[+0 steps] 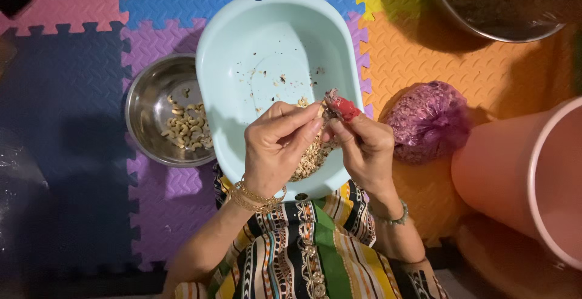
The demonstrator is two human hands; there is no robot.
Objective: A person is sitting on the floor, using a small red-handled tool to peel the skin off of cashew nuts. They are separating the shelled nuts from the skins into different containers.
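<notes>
Left hand (276,147) pinching nut, right hand (362,146) holding red-handled tool (341,106), over pale basin (267,44)

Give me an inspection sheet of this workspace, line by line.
Surface: foam puzzle mat in pink, blue, purple and orange tiles.
Job's things: light blue basin with crumbs and a heap of nuts; steel bowl holding pale kernels.
Clutter: purple bag, pink bucket, large metal pot.
Hands: left hand pinches a nut; right hand holds a red-handled tool.
Cables: nothing seen.
Surroundings: dark floor beyond the mat; another person's limb at the top edge.
</notes>
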